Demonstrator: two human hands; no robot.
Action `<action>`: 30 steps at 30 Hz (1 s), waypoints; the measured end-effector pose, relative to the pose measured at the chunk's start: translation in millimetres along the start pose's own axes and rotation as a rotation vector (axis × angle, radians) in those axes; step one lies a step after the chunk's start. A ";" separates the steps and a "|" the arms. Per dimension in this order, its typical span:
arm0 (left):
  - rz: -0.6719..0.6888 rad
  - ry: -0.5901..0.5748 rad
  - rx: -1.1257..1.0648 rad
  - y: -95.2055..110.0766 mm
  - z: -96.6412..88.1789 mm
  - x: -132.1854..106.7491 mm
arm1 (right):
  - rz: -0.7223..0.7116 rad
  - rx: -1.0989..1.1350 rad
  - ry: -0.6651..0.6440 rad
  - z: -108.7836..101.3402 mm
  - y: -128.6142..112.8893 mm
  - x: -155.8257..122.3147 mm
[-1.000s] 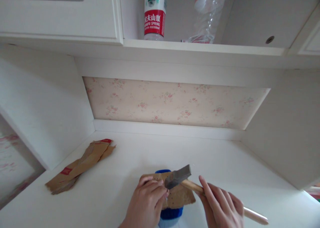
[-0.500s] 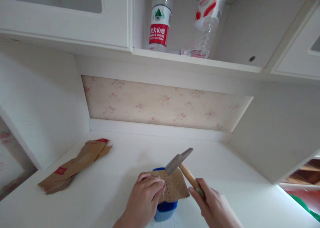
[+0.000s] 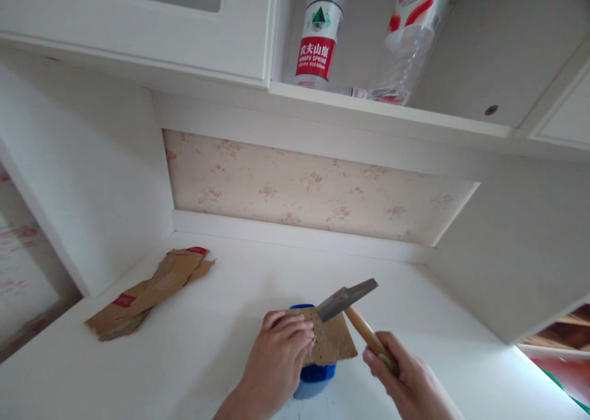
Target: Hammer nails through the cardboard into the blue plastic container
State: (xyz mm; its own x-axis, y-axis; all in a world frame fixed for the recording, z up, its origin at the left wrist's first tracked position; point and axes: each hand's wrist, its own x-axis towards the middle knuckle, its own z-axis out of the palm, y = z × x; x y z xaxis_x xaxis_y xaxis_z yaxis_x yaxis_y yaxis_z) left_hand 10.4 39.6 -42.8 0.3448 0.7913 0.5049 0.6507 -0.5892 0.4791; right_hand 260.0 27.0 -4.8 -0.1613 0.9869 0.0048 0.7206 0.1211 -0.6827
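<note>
My right hand is closed round the wooden handle of a hammer. The hammer's metal head hangs over a piece of brown cardboard with rows of small dark holes. On the cardboard's left side rests my left hand, its fingers bent and pressed together near the holes. Something small and shiny shows at those fingertips, too small to name. Under the cardboard stands a blue container, mostly covered by it.
Torn strips of brown cardboard lie to the left on the white tabletop. Overhead, a shelf holds a red-labelled water bottle and another plastic bottle. White side panels flank the tabletop.
The camera view has shifted slightly, so most things sit a little further right. The hammer is still over the cardboard, its head tilted a bit flatter. Both hands keep their hold.
</note>
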 end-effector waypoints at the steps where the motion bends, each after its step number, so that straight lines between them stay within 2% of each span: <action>1: -0.012 -0.006 -0.002 1.1 -1.1 0.2 | -0.006 0.010 0.005 3.5 0.3 -0.5; 5: -0.028 -0.012 -0.013 5.2 -4.6 0.3 | -0.011 0.085 0.039 20.9 4.9 2.1; 9: -0.022 -0.005 -0.020 5.8 -5.0 -0.3 | 0.023 0.132 -0.024 30.0 11.4 9.6; 11: -0.017 0.002 -0.018 5.1 -4.0 -0.1 | 0.037 0.154 -0.061 29.8 12.7 12.5; 17: -0.043 0.001 0.000 2.7 -1.2 0.2 | 0.053 0.168 -0.061 27.2 16.1 13.9; 23: -0.041 -0.066 0.060 1.6 -2.0 -0.6 | 0.053 0.161 -0.098 30.7 20.0 13.8; 30: -0.004 -0.097 0.110 4.0 -4.1 1.1 | 0.058 0.205 -0.063 27.3 12.7 12.0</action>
State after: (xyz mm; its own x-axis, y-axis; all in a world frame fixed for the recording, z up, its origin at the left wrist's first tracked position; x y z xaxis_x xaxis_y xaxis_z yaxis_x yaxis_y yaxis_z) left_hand 10.6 37.5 -37.4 0.4022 0.8088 0.4291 0.7208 -0.5687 0.3962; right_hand 248.8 37.5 -33.3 -0.1696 0.9823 -0.0800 0.5785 0.0335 -0.8150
